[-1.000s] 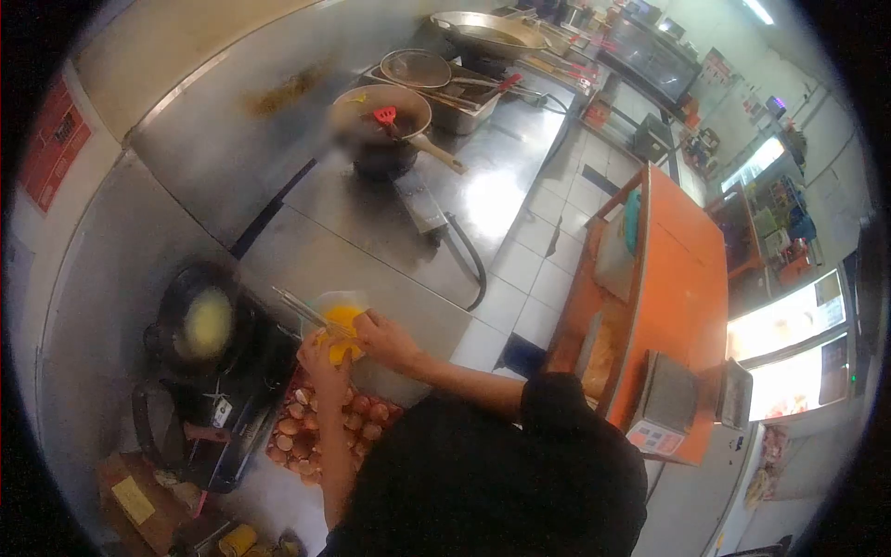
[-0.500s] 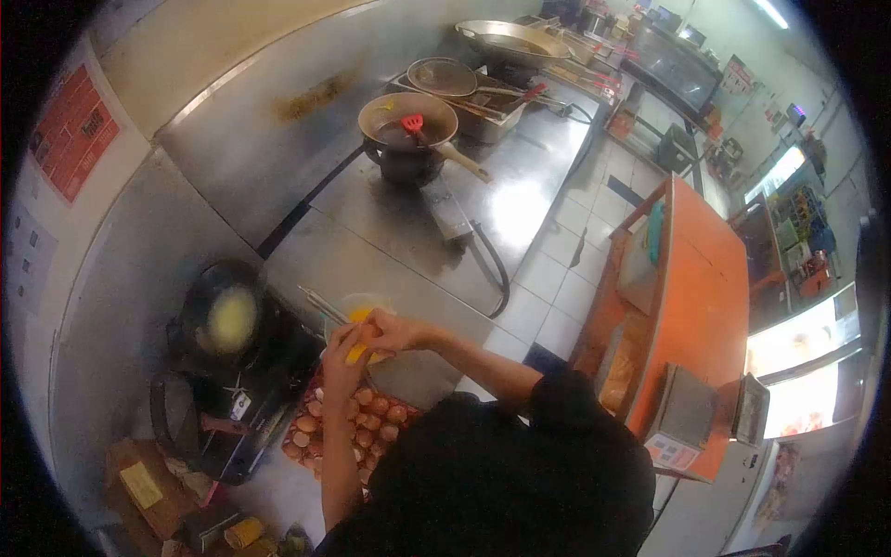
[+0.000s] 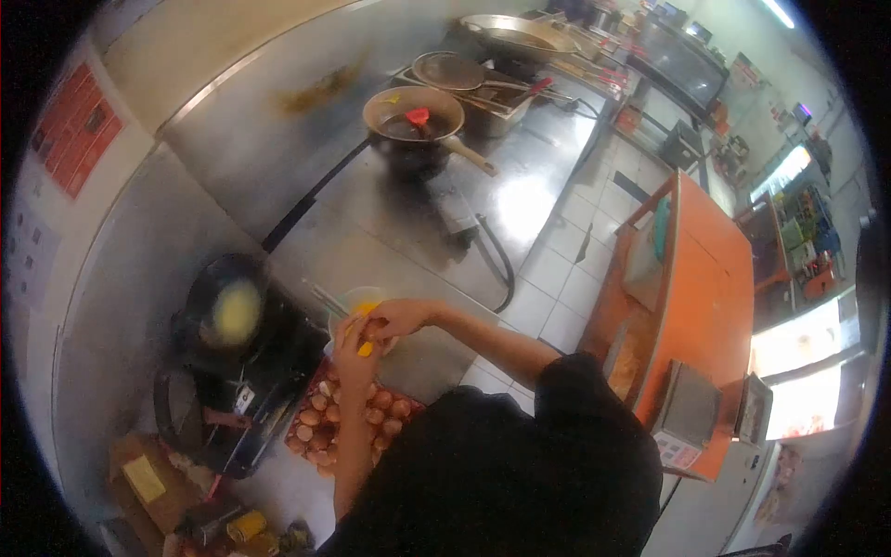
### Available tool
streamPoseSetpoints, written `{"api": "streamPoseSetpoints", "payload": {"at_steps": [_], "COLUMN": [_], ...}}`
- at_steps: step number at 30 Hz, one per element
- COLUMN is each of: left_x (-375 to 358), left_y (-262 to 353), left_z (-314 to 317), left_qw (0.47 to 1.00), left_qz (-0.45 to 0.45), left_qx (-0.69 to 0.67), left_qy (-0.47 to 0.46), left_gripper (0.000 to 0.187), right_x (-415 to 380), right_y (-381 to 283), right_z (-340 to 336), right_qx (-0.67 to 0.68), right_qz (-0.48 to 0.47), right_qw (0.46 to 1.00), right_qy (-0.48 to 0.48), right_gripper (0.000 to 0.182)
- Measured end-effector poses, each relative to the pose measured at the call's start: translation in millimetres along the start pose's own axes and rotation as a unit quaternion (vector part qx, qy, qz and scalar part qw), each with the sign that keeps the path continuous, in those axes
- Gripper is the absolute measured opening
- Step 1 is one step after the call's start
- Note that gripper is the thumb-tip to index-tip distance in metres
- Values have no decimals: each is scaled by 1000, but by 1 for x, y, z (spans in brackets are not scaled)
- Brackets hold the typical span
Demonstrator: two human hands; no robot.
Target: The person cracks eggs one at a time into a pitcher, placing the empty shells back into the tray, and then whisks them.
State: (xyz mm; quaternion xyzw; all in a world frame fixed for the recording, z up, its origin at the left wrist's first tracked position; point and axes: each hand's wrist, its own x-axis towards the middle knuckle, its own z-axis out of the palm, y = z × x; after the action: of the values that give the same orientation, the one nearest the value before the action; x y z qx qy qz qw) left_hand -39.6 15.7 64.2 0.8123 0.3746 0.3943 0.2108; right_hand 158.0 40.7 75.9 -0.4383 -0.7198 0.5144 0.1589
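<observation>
Over a bowl (image 3: 342,304) with something yellow in it, my two hands meet around a brown egg (image 3: 375,330). My left hand (image 3: 351,357) is closed on the egg from the near left side. From the right, my right hand (image 3: 406,317) curls its fingers over the same egg. A bright yellow patch (image 3: 366,350) shows beside the left fingers; it looks like yolk, but blur hides its outline. Thin metal utensil handles (image 3: 320,295) stick out of the bowl to the left. Below my forearms lies a red tray (image 3: 299,447) of brown eggs or shells.
At left, a black pan (image 3: 209,278) with a pale yellow round in it sits on a dark stove (image 3: 264,422). Farther off, a pan (image 3: 378,113) holds a red slotted spatula (image 3: 419,118). An orange-topped cabinet (image 3: 710,278) stands at right. A yellow block (image 3: 144,478) lies at lower left.
The view has shifted slightly, so most things sit a little farther right. Both hands stay together at the egg, with my right hand turned a little more over it.
</observation>
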Motion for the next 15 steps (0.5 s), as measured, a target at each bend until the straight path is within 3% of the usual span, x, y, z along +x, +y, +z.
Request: {"api": "streamPoseSetpoints", "payload": {"at_steps": [2, 6, 7, 15], "left_x": [-1, 4, 14, 5], "left_y": [-10, -21, 10, -9], "left_z": [5, 6, -8, 5], "left_qw": [999, 987, 971, 981], "left_qz": [-32, -109, -169, -130], "left_qx": [-37, -117, -162, -123], "left_qy": [-6, -30, -56, -69], "left_gripper": [34, 38, 36, 35], "right_x": [-8, -7, -5, 13], "right_y": [-5, -7, -8, 19], "right_z": [-8, -15, -13, 11], "right_qx": [118, -24, -54, -30], "right_qz": [-23, -5, 1, -46], "right_qw": [992, 999, 998, 998], "right_qy": [-27, -27, -31, -6], "right_gripper": [42, 39, 38, 37]}}
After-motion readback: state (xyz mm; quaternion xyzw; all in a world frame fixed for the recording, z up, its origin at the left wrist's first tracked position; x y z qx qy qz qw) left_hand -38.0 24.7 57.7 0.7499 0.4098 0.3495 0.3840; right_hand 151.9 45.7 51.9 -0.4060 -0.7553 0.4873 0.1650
